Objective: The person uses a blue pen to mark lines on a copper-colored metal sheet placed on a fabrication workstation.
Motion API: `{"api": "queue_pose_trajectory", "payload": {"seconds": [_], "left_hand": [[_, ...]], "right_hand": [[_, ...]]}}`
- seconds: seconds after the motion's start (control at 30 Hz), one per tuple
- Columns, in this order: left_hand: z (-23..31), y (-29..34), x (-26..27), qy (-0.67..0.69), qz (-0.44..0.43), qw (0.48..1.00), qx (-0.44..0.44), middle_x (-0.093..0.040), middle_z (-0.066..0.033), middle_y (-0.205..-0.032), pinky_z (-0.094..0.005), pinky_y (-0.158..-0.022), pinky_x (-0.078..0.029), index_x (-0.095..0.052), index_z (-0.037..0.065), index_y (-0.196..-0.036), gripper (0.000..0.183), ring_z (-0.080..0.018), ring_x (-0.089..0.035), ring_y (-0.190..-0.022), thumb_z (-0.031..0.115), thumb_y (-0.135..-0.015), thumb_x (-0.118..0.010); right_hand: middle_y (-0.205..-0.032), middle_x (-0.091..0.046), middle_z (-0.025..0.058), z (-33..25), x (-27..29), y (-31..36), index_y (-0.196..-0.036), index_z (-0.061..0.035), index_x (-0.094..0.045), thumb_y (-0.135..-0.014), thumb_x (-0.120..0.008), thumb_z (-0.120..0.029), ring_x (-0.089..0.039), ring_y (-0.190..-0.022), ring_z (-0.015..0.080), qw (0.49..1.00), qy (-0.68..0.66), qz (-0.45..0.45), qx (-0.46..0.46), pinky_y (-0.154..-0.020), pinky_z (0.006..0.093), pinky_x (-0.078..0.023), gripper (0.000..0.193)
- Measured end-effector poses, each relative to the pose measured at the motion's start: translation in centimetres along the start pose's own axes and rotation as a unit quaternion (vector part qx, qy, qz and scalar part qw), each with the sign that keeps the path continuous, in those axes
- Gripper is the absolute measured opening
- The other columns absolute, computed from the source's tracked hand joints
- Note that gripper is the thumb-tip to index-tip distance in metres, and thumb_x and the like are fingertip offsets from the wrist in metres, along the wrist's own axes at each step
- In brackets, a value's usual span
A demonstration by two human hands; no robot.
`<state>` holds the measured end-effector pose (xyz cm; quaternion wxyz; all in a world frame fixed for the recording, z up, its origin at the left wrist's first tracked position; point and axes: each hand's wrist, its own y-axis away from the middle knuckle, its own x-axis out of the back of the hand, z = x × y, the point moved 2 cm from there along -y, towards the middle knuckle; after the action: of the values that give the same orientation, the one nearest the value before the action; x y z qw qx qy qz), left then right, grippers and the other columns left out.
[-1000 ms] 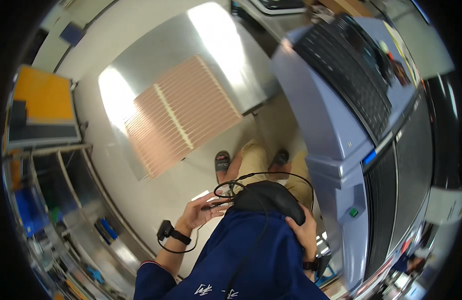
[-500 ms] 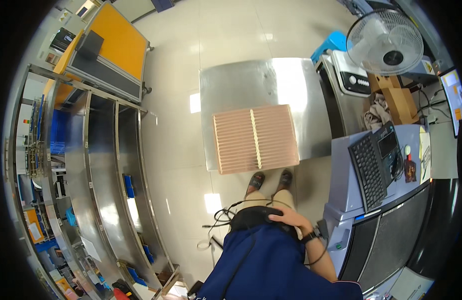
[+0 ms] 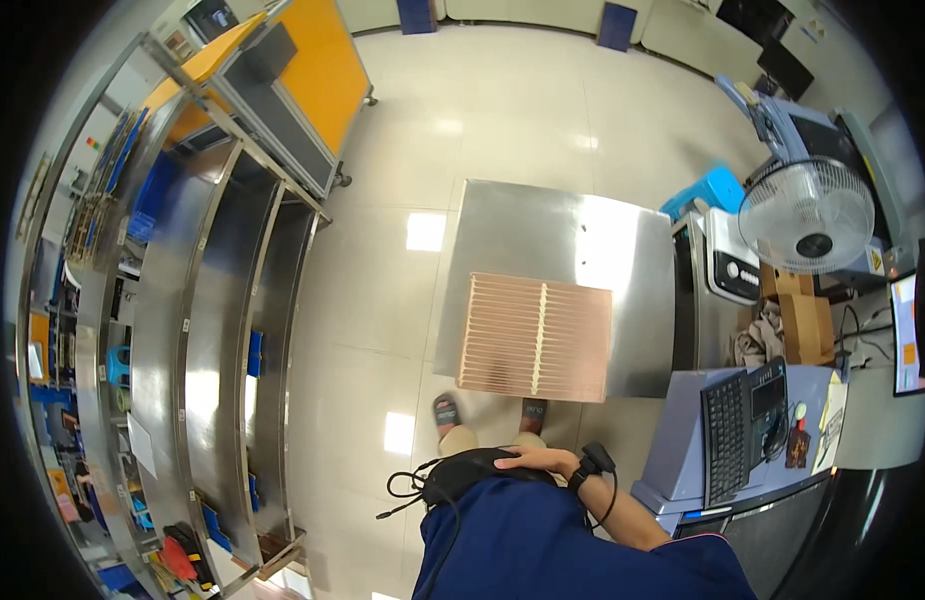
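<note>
My right hand lies across a black waist pouch, its fingers stretched out and resting on top. A dark band with a small black device is strapped round that wrist, and a cable hangs from it. My left hand is not in view. In front of my feet, a copper-coloured slatted panel lies flat on a metal table. A pale strip runs down the panel across its slats. Neither hand touches the panel.
Metal shelving runs along the left, with an orange-panelled wheeled cart beyond it. To the right are a fan, a white scale-like device, a cardboard box and a keyboard on a blue-grey machine.
The view has shifted, so the table and panel sit lower and further right. My feet have moved apart, the left one leftward. My right hand stays on the pouch.
</note>
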<state>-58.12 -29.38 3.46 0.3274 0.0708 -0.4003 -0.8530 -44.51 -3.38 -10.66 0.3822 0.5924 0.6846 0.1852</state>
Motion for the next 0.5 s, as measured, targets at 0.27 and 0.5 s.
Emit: {"api": "queue_pose_trajectory", "payload": {"seconds": [0.27,0.5], "left_hand": [[2.7,-6.6,10.6,0.004,-0.045,0.995,-0.083,-0.05,-0.0092,-0.103,-0.0373,-0.083,-0.037,-0.05,0.0,-0.115,0.029,-0.021,-0.047,-0.093,0.028,-0.108,-0.044],[8.0,-13.6,24.2,-0.046,-0.084,0.987,-0.129,-0.048,-0.0101,-0.11,-0.0385,-0.088,-0.035,-0.047,0.0,-0.12,0.03,-0.0217,-0.046,-0.1,0.027,-0.108,-0.042]], "right_hand": [[-0.147,-0.057,0.0128,-7.5,-4.4,-14.4,-0.147,-0.0018,-0.055,-0.086,-0.072,-0.067,-0.058,-0.129,0.0229,0.963,0.012,-0.229,-0.14,-0.113,0.0378,-0.043,0.091],[-0.129,-0.069,0.0145,-16.3,-16.6,-30.2,-0.134,-0.0003,-0.065,-0.086,-0.079,-0.043,-0.067,-0.111,0.0255,0.97,0.071,-0.22,-0.079,-0.098,0.0408,-0.054,0.066]]}}
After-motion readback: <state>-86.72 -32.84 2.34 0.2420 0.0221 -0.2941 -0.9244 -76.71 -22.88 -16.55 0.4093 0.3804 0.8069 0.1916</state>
